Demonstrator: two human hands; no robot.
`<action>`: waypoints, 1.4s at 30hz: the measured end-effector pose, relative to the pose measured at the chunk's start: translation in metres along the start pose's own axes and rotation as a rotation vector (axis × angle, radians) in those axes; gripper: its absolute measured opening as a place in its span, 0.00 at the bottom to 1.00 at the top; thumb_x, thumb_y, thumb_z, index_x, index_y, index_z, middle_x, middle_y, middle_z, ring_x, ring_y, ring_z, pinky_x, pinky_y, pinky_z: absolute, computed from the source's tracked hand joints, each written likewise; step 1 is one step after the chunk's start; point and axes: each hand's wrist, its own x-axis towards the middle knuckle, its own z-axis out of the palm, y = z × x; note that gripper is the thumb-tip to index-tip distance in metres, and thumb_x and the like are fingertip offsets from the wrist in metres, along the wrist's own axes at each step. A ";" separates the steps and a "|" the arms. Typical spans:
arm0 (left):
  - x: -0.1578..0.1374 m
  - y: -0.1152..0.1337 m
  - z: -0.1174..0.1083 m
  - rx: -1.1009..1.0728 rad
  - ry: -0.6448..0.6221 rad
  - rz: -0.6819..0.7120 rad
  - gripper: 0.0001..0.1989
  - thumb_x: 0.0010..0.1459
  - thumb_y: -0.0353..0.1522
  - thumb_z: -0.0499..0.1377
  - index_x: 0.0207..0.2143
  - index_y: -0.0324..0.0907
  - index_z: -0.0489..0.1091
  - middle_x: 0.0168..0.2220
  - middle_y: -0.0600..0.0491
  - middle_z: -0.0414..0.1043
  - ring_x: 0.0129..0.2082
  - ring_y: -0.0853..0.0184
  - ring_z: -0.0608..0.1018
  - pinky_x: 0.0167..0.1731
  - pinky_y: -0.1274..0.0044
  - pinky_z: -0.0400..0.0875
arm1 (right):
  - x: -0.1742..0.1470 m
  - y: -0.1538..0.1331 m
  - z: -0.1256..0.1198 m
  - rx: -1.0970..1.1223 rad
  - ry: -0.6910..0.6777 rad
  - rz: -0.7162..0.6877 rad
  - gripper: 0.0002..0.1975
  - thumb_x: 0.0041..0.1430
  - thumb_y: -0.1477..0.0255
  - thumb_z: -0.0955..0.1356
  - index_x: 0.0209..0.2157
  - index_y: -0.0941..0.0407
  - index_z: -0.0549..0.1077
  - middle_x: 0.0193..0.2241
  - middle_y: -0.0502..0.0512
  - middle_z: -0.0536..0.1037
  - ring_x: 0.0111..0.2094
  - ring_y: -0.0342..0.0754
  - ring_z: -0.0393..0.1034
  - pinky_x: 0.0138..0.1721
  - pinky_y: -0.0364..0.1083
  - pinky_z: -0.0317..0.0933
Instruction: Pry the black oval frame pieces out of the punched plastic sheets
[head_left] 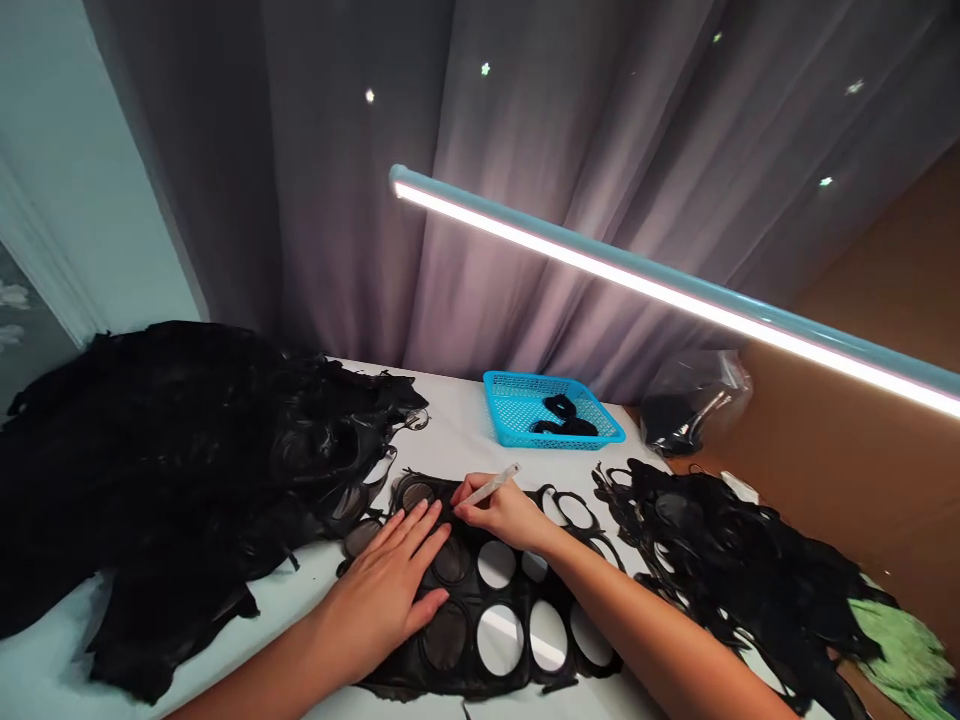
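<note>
A thin black sheet (466,610) with rows of round shapes lies on the white table. Several rounds show white through them; others are dark. My left hand (390,575) rests flat on the sheet's left part, fingers stretched out. At the sheet's far edge, my right hand (495,510) is closed around a slim white pen-shaped tool (501,480). Its upper end points up and to the right, while the tip is hidden by my fingers, so its exact kind cannot be told. My right forearm covers part of the sheet's right side.
A large heap of black sheets (172,460) fills the left of the table. Black cut scraps (720,540) lie to the right, near a green cloth (900,645). Behind stands a blue basket (510,437) holding black pieces, beside a clear plastic bag (694,395). A lit tube lamp (637,268) hangs overhead.
</note>
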 end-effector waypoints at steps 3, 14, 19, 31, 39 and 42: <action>0.000 0.001 0.000 -0.024 0.001 -0.005 0.30 0.63 0.38 0.58 0.65 0.45 0.57 0.68 0.46 0.49 0.67 0.56 0.56 0.62 0.61 0.56 | -0.001 0.006 0.000 0.032 0.010 0.047 0.05 0.51 0.73 0.68 0.25 0.57 0.68 0.33 0.52 0.76 0.31 0.43 0.66 0.31 0.41 0.58; 0.000 0.001 0.006 -0.040 0.017 -0.003 0.31 0.61 0.37 0.59 0.65 0.45 0.56 0.68 0.47 0.49 0.67 0.55 0.55 0.63 0.62 0.53 | -0.001 0.000 -0.008 -0.071 -0.050 0.030 0.06 0.54 0.76 0.68 0.25 0.56 0.67 0.35 0.52 0.75 0.36 0.45 0.68 0.37 0.43 0.60; 0.000 0.002 0.006 -0.044 0.019 -0.017 0.30 0.62 0.37 0.58 0.65 0.46 0.56 0.69 0.47 0.49 0.67 0.55 0.55 0.63 0.62 0.53 | -0.002 -0.004 -0.005 -0.257 -0.071 -0.033 0.05 0.56 0.77 0.68 0.28 0.56 0.68 0.33 0.51 0.74 0.33 0.44 0.67 0.35 0.42 0.60; -0.001 0.007 0.008 -0.020 -0.003 -0.091 0.31 0.61 0.40 0.59 0.65 0.49 0.58 0.70 0.43 0.43 0.67 0.47 0.50 0.61 0.55 0.56 | 0.013 -0.001 -0.048 -1.029 0.471 -0.109 0.09 0.63 0.78 0.59 0.30 0.55 0.65 0.27 0.56 0.72 0.30 0.51 0.65 0.33 0.46 0.56; -0.010 0.014 0.002 0.094 -0.028 -0.178 0.30 0.59 0.38 0.59 0.59 0.30 0.65 0.63 0.30 0.57 0.63 0.42 0.62 0.57 0.54 0.63 | 0.028 -0.015 0.008 -0.350 0.047 -0.125 0.06 0.63 0.73 0.63 0.32 0.54 0.70 0.33 0.54 0.78 0.33 0.48 0.70 0.34 0.45 0.61; -0.014 0.015 0.002 0.085 -0.044 -0.197 0.27 0.58 0.37 0.59 0.57 0.31 0.68 0.60 0.32 0.63 0.61 0.44 0.66 0.58 0.57 0.63 | 0.027 -0.009 0.027 -0.202 -0.083 -0.095 0.06 0.63 0.72 0.65 0.30 0.55 0.69 0.34 0.53 0.78 0.34 0.46 0.69 0.35 0.44 0.62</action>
